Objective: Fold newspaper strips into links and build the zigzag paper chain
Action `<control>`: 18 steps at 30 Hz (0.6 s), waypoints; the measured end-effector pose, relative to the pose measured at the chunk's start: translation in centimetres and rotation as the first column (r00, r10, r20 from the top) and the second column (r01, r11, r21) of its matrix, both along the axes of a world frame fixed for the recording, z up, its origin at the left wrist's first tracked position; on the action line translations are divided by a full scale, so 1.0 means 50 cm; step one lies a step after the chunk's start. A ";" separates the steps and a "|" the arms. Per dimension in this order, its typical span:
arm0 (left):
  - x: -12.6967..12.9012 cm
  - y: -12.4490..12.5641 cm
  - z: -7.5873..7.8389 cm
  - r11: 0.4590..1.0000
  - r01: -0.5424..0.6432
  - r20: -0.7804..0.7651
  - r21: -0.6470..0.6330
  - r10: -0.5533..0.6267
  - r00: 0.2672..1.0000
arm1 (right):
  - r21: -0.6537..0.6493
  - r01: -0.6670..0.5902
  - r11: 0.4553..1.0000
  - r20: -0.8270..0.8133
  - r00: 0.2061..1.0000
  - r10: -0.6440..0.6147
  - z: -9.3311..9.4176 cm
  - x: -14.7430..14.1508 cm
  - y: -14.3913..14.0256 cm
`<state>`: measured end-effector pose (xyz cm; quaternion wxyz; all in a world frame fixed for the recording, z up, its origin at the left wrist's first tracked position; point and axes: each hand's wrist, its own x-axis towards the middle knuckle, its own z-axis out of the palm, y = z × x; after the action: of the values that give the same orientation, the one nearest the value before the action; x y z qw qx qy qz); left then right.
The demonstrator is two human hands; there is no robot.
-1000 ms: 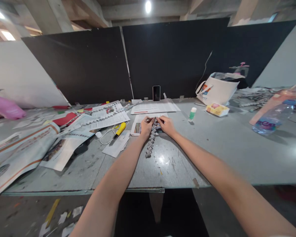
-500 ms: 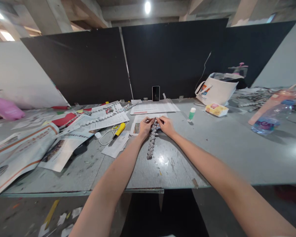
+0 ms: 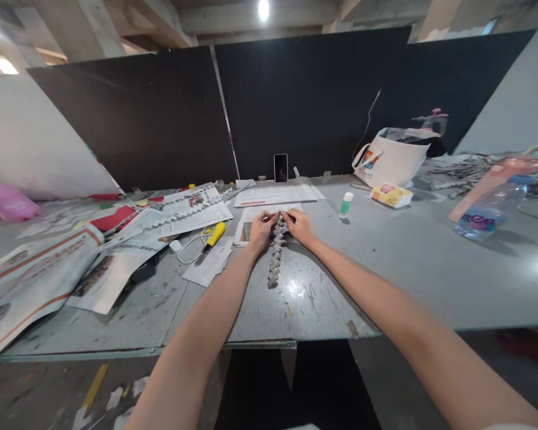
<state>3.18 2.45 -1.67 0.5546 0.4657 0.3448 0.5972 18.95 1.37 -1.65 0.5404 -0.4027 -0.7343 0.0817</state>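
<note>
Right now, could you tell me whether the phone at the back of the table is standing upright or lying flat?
Upright: the phone stands on its short edge against the black partition, dark screen facing forward.

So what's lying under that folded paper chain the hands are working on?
The near part of the folded paper chain lies on the bare grey table. Its far end, pinched between the left hand and right hand, sits over a printed sheet; the hands cover the rest.
</note>
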 end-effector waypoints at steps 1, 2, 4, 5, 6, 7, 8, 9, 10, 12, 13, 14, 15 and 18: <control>-0.002 -0.001 0.001 1.000 0.009 -0.005 -0.004 -0.009 1.000 | -0.008 -0.005 1.000 -0.007 1.000 0.005 -0.002 0.001 0.001; -0.004 -0.002 0.002 1.000 0.015 -0.011 -0.007 -0.015 1.000 | -0.018 -0.012 1.000 -0.015 1.000 0.011 -0.003 0.002 0.003; -0.008 -0.004 0.003 1.000 0.023 -0.020 -0.013 -0.023 1.000 | -0.046 -0.032 0.998 -0.028 0.999 0.031 -0.005 0.003 0.008; -0.010 -0.005 0.003 0.999 0.026 -0.019 -0.019 -0.027 0.999 | -0.061 -0.045 0.997 -0.035 0.998 0.043 -0.006 0.004 0.011; -0.011 -0.005 0.003 0.999 0.030 -0.014 -0.027 -0.030 0.999 | -0.080 -0.060 0.995 -0.044 0.997 0.057 -0.006 0.004 0.014; -0.012 -0.006 0.003 0.999 0.034 -0.007 -0.034 -0.035 0.999 | -0.100 -0.074 0.992 -0.054 0.996 0.069 -0.006 0.005 0.017; -0.012 -0.006 0.004 0.998 0.040 0.002 -0.042 -0.040 0.999 | -0.121 -0.087 0.989 -0.064 0.995 0.080 -0.005 0.006 0.020; -0.013 -0.007 0.005 0.998 0.045 0.010 -0.048 -0.044 0.999 | -0.142 -0.099 0.985 -0.075 0.993 0.089 -0.005 0.006 0.022; -0.013 -0.007 0.006 0.997 0.050 0.015 -0.053 -0.049 0.999 | -0.164 -0.112 0.980 -0.085 0.991 0.099 -0.004 0.007 0.024; -0.014 -0.009 0.009 0.996 0.061 0.024 -0.058 -0.059 0.998 | -0.206 -0.135 0.969 -0.104 0.988 0.115 -0.002 0.010 0.026; -0.015 -0.010 0.011 0.996 0.068 0.028 -0.061 -0.067 0.997 | -0.224 -0.140 0.964 -0.114 0.986 0.117 0.000 0.011 0.027; -0.016 -0.010 0.012 0.995 0.078 0.031 -0.065 -0.076 0.997 | -0.241 -0.142 0.960 -0.125 0.986 0.114 0.001 0.012 0.027; -0.016 -0.011 0.014 0.994 0.088 0.032 -0.070 -0.086 0.996 | -0.256 -0.141 0.956 -0.136 0.985 0.109 0.002 0.013 0.027; -0.015 -0.011 0.013 0.991 0.103 0.036 -0.091 -0.100 0.994 | -0.277 -0.139 0.951 -0.166 0.982 0.096 0.005 0.015 0.026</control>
<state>2.41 1.92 -1.00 0.6105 0.4472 0.3392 0.5589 19.68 2.66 -1.43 0.5240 -0.4251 -0.6945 0.2497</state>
